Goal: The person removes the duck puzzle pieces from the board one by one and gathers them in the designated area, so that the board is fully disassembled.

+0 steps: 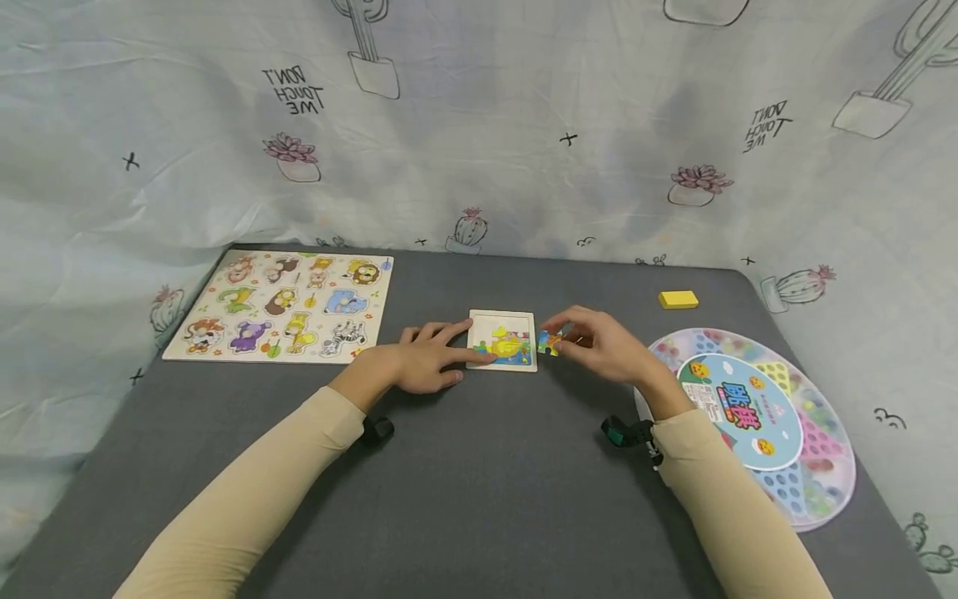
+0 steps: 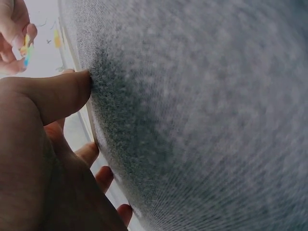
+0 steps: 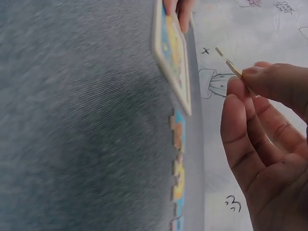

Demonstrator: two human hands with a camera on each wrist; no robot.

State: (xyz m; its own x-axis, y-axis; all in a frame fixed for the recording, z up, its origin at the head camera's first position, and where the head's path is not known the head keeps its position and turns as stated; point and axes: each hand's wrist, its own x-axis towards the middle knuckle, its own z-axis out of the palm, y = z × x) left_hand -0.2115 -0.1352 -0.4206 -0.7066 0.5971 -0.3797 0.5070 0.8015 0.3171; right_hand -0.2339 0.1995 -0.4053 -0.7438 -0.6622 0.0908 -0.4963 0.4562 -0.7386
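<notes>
A small framed jigsaw puzzle [image 1: 503,321] lies on the grey table, its picture partly filled with yellow and blue pieces. My left hand [image 1: 419,362] rests at its left side with the fingers spread; one fingertip touches the upper left corner and another finger lies across the lower part. My right hand [image 1: 602,343] is raised just right of the frame and pinches a thin jigsaw piece [image 3: 231,65] between thumb and fingertips. In the right wrist view, several loose jigsaw pieces [image 3: 178,180] lie on the table beyond the frame; the head view hides most of them behind my right hand.
An animal puzzle board [image 1: 310,308] lies at the back left. On the right, a round Chinese checkers set [image 1: 737,416] sits partly under my right forearm. A yellow block [image 1: 678,299] lies at the back right. A printed curtain [image 1: 509,166] hangs behind the table.
</notes>
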